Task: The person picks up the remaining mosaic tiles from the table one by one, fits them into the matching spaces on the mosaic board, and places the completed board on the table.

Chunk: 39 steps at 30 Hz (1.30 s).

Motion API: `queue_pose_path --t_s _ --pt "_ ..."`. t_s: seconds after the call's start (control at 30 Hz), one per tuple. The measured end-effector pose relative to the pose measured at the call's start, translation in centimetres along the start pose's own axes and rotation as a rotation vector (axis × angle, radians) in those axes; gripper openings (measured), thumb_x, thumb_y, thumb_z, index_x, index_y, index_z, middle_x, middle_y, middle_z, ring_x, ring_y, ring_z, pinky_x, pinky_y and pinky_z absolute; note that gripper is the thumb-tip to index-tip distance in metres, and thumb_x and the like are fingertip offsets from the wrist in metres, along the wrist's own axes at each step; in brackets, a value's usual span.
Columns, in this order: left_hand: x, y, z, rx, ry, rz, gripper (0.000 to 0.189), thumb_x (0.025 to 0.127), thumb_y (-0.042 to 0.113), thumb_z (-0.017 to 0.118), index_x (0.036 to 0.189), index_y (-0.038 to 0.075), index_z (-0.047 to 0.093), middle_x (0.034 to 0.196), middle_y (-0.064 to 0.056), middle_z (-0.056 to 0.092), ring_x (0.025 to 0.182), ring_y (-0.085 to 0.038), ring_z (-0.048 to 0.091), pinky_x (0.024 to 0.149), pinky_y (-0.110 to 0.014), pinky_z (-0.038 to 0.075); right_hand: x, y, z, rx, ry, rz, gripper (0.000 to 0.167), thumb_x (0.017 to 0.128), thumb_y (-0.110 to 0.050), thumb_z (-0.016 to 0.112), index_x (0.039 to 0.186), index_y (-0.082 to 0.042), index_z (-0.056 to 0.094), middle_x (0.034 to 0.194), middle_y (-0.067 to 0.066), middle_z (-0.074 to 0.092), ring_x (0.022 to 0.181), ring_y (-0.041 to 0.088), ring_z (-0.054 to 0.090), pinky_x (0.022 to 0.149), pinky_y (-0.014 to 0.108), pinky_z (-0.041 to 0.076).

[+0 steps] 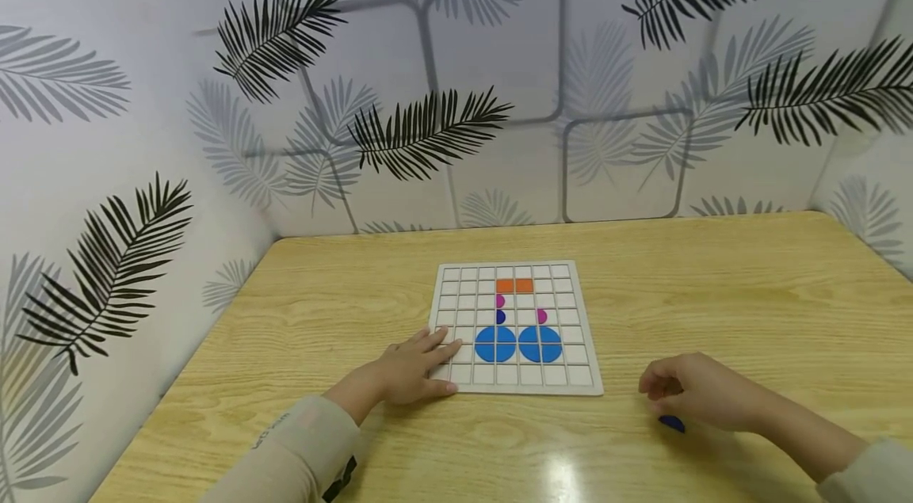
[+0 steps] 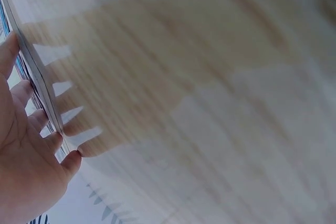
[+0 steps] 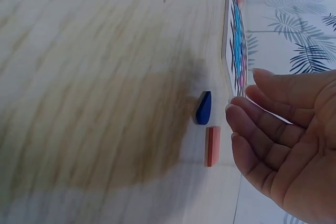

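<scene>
Brace the gridded board (image 1: 506,390) with left hand (image 1: 415,370) spread; with right hand (image 1: 706,392) empty, loosely curved, pinch the dark-blue semicircle (image 1: 672,424) nearer the right edge of the tabletop (image 1: 749,297).

The head view is bright and evenly lit, apparently from above, with white glare near the table's (image 1: 321,289) near edge and soft shadows by the left hand (image 1: 412,370) and right hand (image 1: 706,394). Both wrist views look hazy; finger-shaped shadow crosses the blurred table in the left, broad shadow in the right.
</scene>
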State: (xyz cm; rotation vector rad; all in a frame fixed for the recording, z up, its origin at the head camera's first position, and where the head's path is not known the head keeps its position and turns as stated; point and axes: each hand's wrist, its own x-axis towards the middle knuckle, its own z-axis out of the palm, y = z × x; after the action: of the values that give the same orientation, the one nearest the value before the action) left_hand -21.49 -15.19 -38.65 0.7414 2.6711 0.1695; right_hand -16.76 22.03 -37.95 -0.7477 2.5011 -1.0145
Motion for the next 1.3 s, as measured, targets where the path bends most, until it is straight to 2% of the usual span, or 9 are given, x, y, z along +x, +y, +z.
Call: queue_pose_path --t_s 0.33,0.6,0.73,0.93,1.07,1.3 --pt "0.1 0.0 -0.1 -0.015 0.004 0.012 0.065 0.083 0.052 0.043 0.138 0.022 0.024 0.143 -0.004 0.014 0.129 -0.028 0.009 0.093 -0.056 0.017 -1.4 1.0 -0.2 -0.023 0.018 0.007 0.024 0.076 -0.018 0.065 0.093 -0.002 0.06 0.09 0.003 0.061 0.079 0.008 0.055 0.064 0.024 0.044" --pt "0.1 0.1 -0.1 -0.006 -0.015 -0.008 0.065 0.083 0.053 0.042 0.138 0.023 0.022 0.143 -0.003 0.013 0.129 -0.027 0.008 0.094 -0.055 0.017 -2.1 1.4 -0.1 -0.002 -0.005 0.022 0.019 0.073 -0.018 0.067 0.086 -0.006 0.06 0.082 -0.001 0.058 0.071 0.006 0.052 0.06 0.024 0.043" --pt "0.0 0.0 -0.1 -0.003 -0.015 -0.011 0.066 0.083 0.053 0.042 0.138 0.023 0.022 0.143 -0.003 0.013 0.129 -0.026 0.008 0.093 -0.056 0.017 -2.1 1.4 0.1 -0.018 0.011 0.021 0.018 0.072 -0.016 0.068 0.085 -0.006 0.06 0.082 -0.001 0.058 0.071 0.006 0.052 0.06 0.024 0.043" --pt "0.0 -0.1 0.2 -0.005 -0.014 -0.009 0.066 0.083 0.054 0.042 0.138 0.023 0.022 0.143 -0.003 0.013 0.129 -0.026 0.007 0.093 -0.056 0.016 -1.8 1.4 0.7 -0.034 0.036 0.043 0.015 0.071 -0.016 0.068 0.081 -0.007 0.06 0.073 -0.004 0.055 0.064 0.005 0.047 0.055 0.023 0.041" --pt "0.1 -0.1 0.1 -0.007 -0.01 -0.004 0.066 0.083 0.054 0.042 0.138 0.023 0.022 0.143 -0.003 0.013 0.129 -0.026 0.008 0.093 -0.057 0.017 -1.6 1.3 1.1 -0.039 0.039 0.072 0.011 0.072 -0.01 0.067 0.079 -0.006 0.06 0.071 -0.005 0.055 0.063 0.006 0.047 0.055 0.022 0.041" --pt "0.2 -0.1 0.1 -0.011 -0.004 -0.004 0.066 0.083 0.054 0.042 0.138 0.023 0.022 0.143 -0.003 0.013 0.129 -0.026 0.007 0.093 -0.056 0.016 -1.5 1.1 1.3 -0.052 0.044 0.065 0.008 0.073 -0.003 0.065 0.077 -0.006 0.059 0.071 -0.004 0.055 0.062 0.006 0.047 0.054 0.022 0.041"
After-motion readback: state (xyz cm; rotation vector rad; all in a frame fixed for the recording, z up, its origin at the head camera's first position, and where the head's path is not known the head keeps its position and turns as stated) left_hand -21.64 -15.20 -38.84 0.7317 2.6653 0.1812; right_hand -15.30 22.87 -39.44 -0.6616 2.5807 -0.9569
